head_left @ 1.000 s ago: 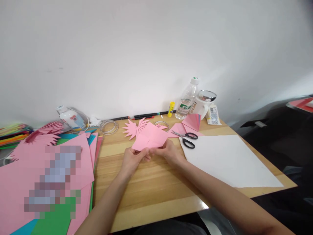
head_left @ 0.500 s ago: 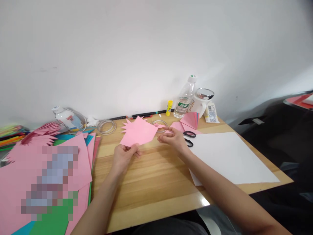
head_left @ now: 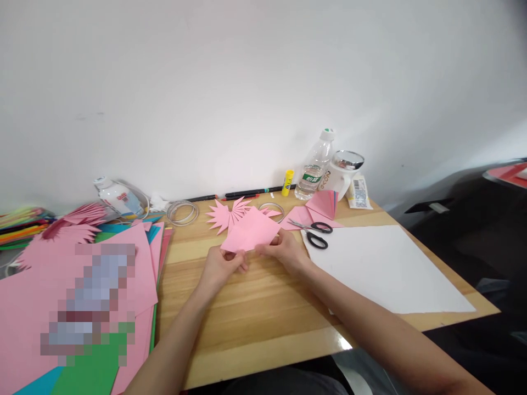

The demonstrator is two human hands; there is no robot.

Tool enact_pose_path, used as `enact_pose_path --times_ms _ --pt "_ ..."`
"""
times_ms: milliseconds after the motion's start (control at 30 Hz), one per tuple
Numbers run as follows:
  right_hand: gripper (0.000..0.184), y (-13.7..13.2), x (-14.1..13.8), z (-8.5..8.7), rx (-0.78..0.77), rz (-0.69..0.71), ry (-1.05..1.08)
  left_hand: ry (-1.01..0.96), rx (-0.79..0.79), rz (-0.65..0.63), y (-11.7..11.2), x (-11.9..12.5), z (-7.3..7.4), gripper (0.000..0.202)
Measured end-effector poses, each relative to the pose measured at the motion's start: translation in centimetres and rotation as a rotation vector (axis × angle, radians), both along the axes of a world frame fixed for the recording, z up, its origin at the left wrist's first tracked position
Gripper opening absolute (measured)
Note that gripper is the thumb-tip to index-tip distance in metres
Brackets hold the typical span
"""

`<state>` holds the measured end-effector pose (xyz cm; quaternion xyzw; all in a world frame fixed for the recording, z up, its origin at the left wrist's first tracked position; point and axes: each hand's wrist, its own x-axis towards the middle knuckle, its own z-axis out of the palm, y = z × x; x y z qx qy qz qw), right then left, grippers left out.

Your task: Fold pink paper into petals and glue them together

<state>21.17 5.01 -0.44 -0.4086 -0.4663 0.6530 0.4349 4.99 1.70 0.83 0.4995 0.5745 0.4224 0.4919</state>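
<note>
A flat piece of pink paper [head_left: 252,230] is held up between both hands above the wooden table [head_left: 230,329]. My left hand [head_left: 221,270] pinches its lower left edge, thumb on top. At its right side, my right hand [head_left: 288,251] is closed on the corner and lower edge. Behind the sheet lies a spiky pink paper cutout [head_left: 224,215], partly covered by it. Scissors [head_left: 316,236] with black handles rest just beyond my right hand, partly over a white sheet [head_left: 391,269]. Folded pink paper [head_left: 323,206] sits behind the scissors.
Stacked coloured paper [head_left: 140,274] fills the left side, with a fringed pink cutout [head_left: 61,230] and a white bottle [head_left: 119,197] behind. Along the wall stand a tape roll [head_left: 181,214], pens [head_left: 242,193], a glue stick [head_left: 287,183], a water bottle [head_left: 313,173] and a mug [head_left: 343,175].
My right hand has moved left and down from near the scissors and taken hold of the pink paper. The paper has shifted right, uncovering more of the spiky cutout.
</note>
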Motion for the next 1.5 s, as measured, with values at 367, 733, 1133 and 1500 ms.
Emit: enact_pose_path --times_ms 367,733,1133,1500 --pt "0.023 0.3 0.3 0.0 0.019 -0.133 -0.041 -0.033 0.062 0.169 0.4 -0.7 0.0 0.014" --pt "0.031 -0.3 -0.3 -0.7 0.006 0.087 0.128 -0.219 0.024 -0.026 -0.2 0.4 -0.7 0.029" --pt "0.045 0.0 0.0 -0.5 0.04 0.026 0.131 -0.341 0.032 0.076 0.3 -0.5 -0.4 0.029" --pt "0.015 -0.2 0.1 -0.5 0.479 0.189 0.04 -0.491 0.012 0.209 0.7 -1.1 0.0 0.034"
